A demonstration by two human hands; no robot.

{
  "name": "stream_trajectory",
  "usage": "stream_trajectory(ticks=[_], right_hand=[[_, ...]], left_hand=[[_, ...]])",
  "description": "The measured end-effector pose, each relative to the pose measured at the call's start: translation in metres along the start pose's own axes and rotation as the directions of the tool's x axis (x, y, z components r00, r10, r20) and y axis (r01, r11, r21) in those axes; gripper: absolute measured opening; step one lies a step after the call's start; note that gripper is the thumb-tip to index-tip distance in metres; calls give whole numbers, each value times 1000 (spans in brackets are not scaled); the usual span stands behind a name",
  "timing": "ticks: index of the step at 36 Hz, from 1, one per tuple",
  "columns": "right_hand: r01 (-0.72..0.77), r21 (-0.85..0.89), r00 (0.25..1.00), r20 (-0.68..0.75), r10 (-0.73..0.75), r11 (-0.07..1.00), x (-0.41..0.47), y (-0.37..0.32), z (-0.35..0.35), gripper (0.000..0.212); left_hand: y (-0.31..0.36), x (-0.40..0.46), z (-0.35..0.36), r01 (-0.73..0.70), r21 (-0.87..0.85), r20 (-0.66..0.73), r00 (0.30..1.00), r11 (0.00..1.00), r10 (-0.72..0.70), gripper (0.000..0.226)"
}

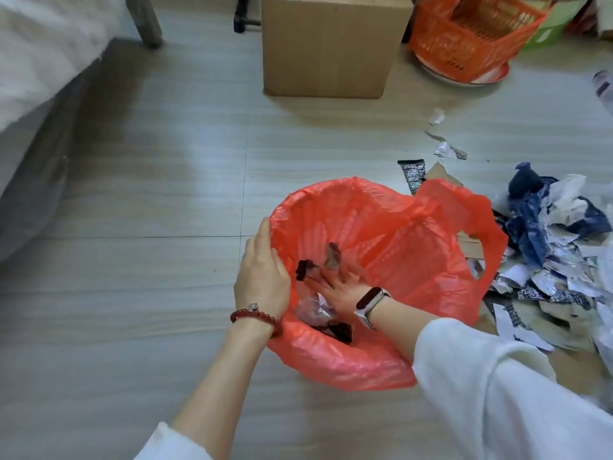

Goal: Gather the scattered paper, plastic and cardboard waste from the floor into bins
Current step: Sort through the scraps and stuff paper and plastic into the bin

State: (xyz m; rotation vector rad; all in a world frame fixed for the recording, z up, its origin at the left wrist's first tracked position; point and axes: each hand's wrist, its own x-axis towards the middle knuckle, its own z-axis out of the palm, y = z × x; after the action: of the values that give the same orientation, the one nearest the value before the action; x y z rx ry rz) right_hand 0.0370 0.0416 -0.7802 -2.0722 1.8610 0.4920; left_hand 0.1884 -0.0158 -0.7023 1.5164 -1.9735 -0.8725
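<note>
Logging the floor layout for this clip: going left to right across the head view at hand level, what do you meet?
Bed edge → bare floor → left hand on the bin rim → red-bagged bin with the right hand inside → scrap pile.

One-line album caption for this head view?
Left hand steadies red plastic-lined bin; right hand reaches inside, open.

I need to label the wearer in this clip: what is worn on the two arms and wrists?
Both arms wear loose white sleeves pushed up to mid-forearm. The left hand has a dark red beaded bracelet with a small silver charm at the wrist. The right hand has a slim fitness band, black screen on a pale strap. No gloves or rings show.
</note>
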Motion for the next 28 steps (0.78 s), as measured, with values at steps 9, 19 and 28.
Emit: stream_trajectory(ticks=[9,19,28], right_hand=[[-101,305,969,246,24,947,-52,25,-57,124],[-15,675,868,-358,345,738,-173,85,-123,31],[-198,875,626,-235,744,443,-326,165,-30,23]], left_hand=[[10,2,-7,26,210,-13,1000,977,-24,48],[132,-13,41,-413,167,37,910,896,412,41],[236,-115,170,-754,-10,420,593,657,687,35]])
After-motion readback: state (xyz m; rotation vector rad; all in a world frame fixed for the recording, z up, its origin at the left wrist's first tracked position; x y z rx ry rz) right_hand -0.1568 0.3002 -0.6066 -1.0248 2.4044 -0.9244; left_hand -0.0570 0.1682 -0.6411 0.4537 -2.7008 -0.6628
